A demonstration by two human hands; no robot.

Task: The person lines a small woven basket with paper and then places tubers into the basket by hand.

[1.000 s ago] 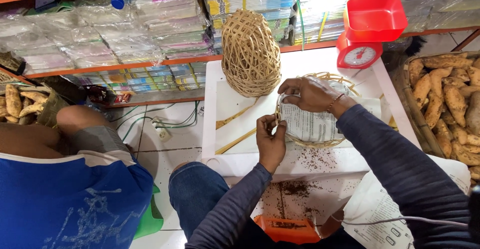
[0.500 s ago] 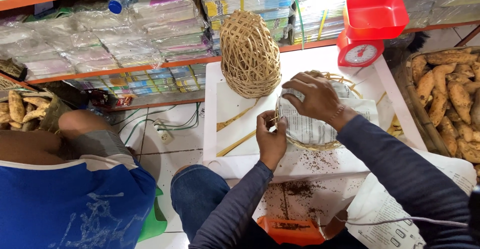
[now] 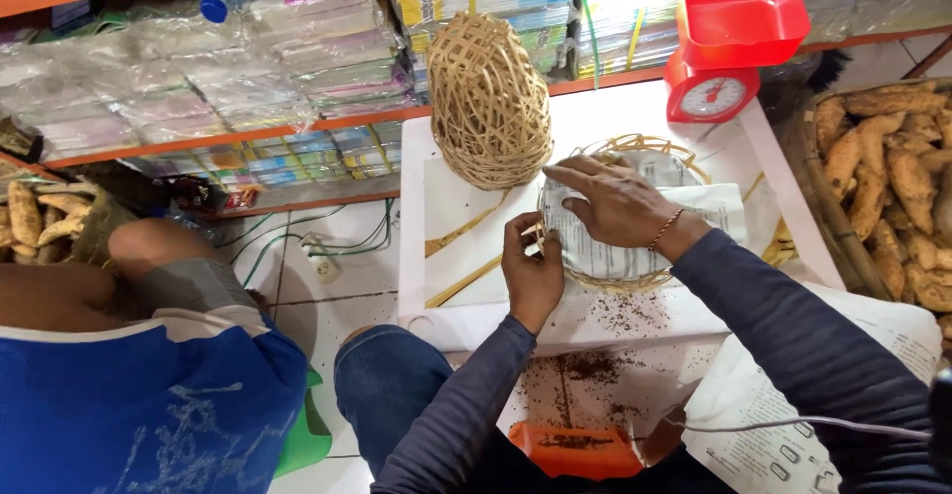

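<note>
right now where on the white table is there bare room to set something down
Bare strip of white table between upturned woven basket and red scale. Crowded: both hands work the paper-lined basket; front edge carries dark crumbs.

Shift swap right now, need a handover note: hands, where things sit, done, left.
Left hand: at the near rim of the shallow woven basket, fingers pinching the edge of the newspaper sheet there.
Right hand: flat on the newspaper, pressing it into the basket.
Things: basket on the white table; stack of upturned woven baskets just behind-left; red scale at the far right; bamboo strips lying left of the basket; dark crumbs on the near edge.
Done: paper laid in the basket, partly shaped.
Left: paper's right side sticks out past the rim, not tucked in.
</note>
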